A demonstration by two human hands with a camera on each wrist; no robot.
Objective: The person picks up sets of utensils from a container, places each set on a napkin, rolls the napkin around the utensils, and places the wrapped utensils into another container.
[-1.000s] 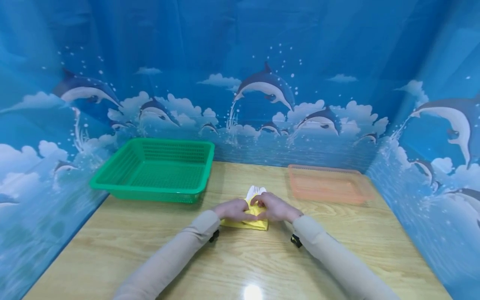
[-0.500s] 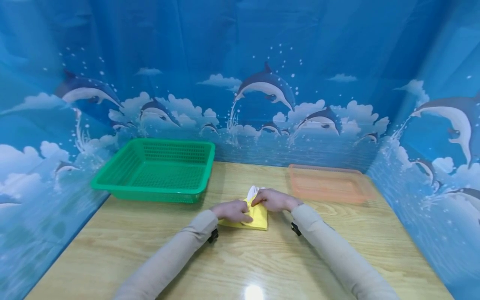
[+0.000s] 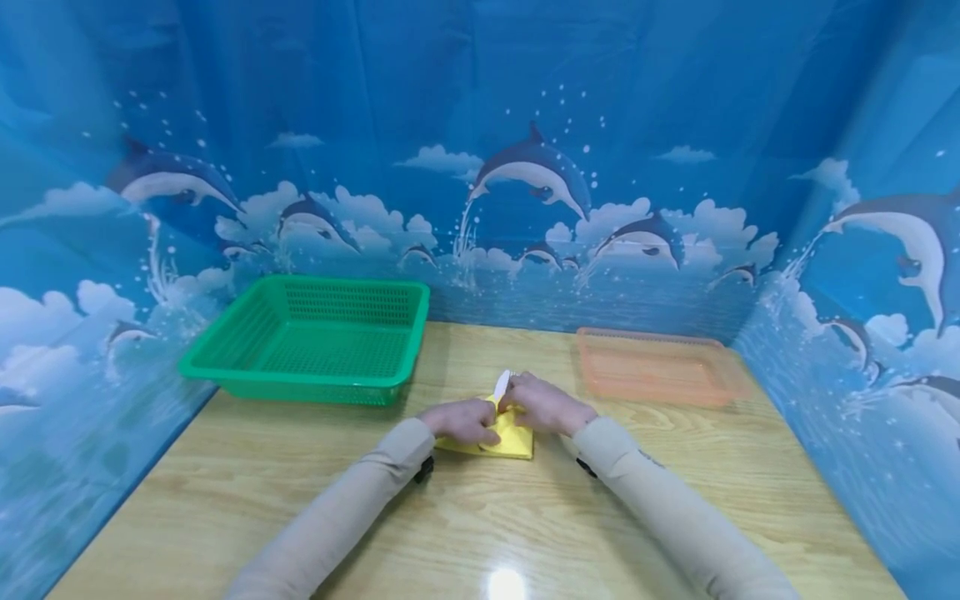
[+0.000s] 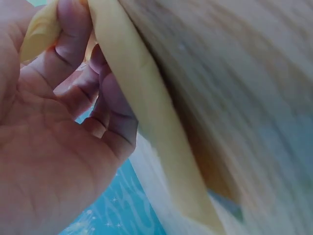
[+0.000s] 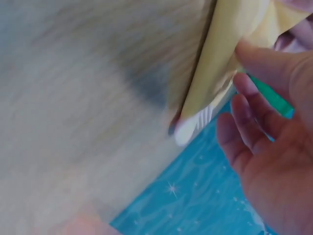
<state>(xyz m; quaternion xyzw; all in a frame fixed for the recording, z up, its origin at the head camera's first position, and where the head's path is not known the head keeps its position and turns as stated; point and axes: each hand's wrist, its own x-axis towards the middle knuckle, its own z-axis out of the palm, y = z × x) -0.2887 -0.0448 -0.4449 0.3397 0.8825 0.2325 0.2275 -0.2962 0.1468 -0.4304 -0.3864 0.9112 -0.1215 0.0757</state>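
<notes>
A yellow cloth point(image 3: 516, 442) lies folded on the table around white cutlery point(image 3: 502, 385), whose ends stick out at the far side. In the right wrist view, fork tines point(image 5: 204, 116) and a rounded white end point(image 5: 185, 132) show past the cloth point(image 5: 210, 63). My left hand point(image 3: 463, 421) pinches a fold at the cloth's left; in the left wrist view this hand point(image 4: 63, 142) has thumb and fingers curled at the cloth point(image 4: 146, 93). My right hand point(image 3: 549, 404) holds the cloth's upper right part between thumb and forefinger, its other fingers point(image 5: 239, 132) loosely bent.
A green basket point(image 3: 375, 382) stands at the back left of the wooden table point(image 3: 480, 517). At the back right lies a translucent orange tray point(image 3: 660, 396). A blue curtain with dolphins point(image 3: 480, 83) closes off the back and sides.
My right hand has shifted slightly left over the cutlery, covering more of the fork. Its fingers have come closer to my left hand, which has moved little.
</notes>
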